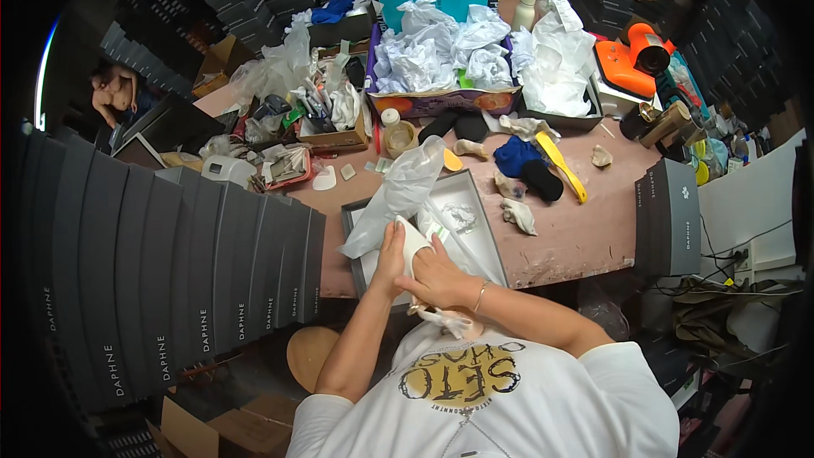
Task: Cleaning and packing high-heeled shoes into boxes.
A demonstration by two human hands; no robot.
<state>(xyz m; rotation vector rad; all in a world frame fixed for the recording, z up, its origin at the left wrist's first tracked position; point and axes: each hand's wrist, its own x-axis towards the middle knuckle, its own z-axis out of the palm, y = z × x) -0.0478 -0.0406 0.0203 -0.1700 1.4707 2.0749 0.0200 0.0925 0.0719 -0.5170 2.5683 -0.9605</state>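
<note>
Close in front of my body, my left hand point(389, 259) is closed along one side of a white shoe point(410, 240). My right hand point(443, 276) lies against its other side, its fingers partly hidden at the shoe's opening. A pale ribbon bow point(448, 321) hangs below my hands, near my shirt; whether it belongs to the shoe I cannot tell. Just beyond is an open grey shoe box point(498, 265) with a white inside. Crumpled translucent wrapping point(405, 185) spills over its left side, and a clear crinkled piece point(460, 217) lies in it.
Dark shoe boxes point(195, 263) stand in a long row at left, with more point(671, 216) at right. Past the box lie a yellow-handled brush point(561, 168), cloth wads point(519, 215) and a purple carton point(445, 102) of crumpled paper. Someone point(114, 93) is at far left.
</note>
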